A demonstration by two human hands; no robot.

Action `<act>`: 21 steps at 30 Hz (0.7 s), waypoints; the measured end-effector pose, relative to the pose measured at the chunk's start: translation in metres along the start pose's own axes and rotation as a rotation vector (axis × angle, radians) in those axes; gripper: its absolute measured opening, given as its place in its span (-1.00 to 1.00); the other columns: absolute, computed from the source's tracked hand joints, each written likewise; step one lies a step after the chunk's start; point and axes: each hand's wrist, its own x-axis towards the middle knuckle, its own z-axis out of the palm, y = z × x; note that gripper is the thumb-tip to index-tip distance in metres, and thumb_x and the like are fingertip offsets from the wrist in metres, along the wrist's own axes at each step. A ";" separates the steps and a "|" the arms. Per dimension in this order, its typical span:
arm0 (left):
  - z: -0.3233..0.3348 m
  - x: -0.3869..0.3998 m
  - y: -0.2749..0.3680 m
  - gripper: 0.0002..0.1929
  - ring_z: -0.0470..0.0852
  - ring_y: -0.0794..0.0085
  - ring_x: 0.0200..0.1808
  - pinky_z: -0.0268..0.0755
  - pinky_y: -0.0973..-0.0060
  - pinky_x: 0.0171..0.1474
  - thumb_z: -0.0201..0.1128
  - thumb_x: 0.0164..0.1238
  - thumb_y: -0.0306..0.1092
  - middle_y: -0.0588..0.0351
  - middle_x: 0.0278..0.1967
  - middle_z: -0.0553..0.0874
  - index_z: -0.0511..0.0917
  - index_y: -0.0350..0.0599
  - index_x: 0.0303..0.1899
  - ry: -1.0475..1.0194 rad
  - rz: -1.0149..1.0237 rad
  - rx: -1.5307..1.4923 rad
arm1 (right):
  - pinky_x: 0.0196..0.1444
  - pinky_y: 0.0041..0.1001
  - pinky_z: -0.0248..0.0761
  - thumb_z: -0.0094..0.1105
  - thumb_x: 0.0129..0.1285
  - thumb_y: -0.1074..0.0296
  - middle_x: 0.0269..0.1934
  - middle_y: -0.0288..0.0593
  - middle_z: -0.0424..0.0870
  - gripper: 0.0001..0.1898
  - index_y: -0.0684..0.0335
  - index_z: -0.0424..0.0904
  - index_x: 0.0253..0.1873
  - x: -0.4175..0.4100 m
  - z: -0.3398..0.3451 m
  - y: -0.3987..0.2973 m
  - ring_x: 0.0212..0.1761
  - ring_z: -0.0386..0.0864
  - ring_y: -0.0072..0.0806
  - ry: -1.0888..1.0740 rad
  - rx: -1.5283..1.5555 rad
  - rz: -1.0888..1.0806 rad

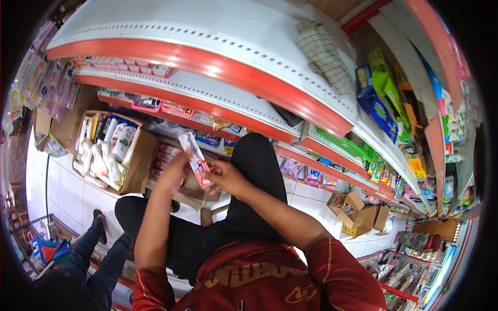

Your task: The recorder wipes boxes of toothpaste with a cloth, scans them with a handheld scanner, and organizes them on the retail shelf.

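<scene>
Both my hands hold a slim white, red and blue carton above my lap. My left hand is closed on its left side, and my right hand grips its lower right end with thumb and fingers. The carton is tilted, its upper end leaning left, and it bears writing. Beyond it run white metal shelves with red edge strips. Small boxes stand in rows on the upper left shelf. A cardboard box full of bottles and tubes is on the floor to the left.
A checked cloth lies on the top shelf. An open carton sits on the floor at right. Beside me at lower left stands a person in jeans; another person is far right. Packs in low cartons lie just beyond my hands.
</scene>
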 end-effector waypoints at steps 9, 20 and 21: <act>0.032 -0.040 -0.086 -0.63 0.76 0.24 -0.35 0.74 0.27 -0.35 0.25 0.56 -0.18 0.01 -0.21 0.68 0.38 0.01 0.24 0.001 -0.084 -0.269 | 0.01 -0.19 0.61 0.46 0.33 0.28 -0.17 -0.03 0.78 -0.72 0.26 0.74 0.06 -0.161 -0.019 -0.130 -0.11 0.74 -0.08 0.533 -0.951 -1.100; 0.024 -0.009 -0.092 -0.39 0.70 0.39 -0.41 0.61 0.42 -0.41 -0.01 0.63 0.35 0.11 -0.20 0.69 0.53 -0.10 0.08 -0.266 -0.070 -0.258 | 0.53 -0.03 0.31 0.16 0.53 0.14 0.51 0.21 0.43 -0.45 0.30 0.46 0.49 -0.106 -0.123 -0.277 0.53 0.41 0.11 1.071 -1.411 -0.875; 0.020 -0.011 -0.092 -0.39 0.70 0.39 -0.41 0.61 0.42 -0.41 -0.01 0.63 0.35 0.11 -0.20 0.69 0.53 -0.10 0.08 -0.250 -0.061 -0.268 | 0.53 -0.03 0.31 0.16 0.53 0.14 0.51 0.21 0.43 -0.45 0.30 0.46 0.49 -0.110 -0.114 -0.277 0.53 0.41 0.11 1.050 -1.410 -0.887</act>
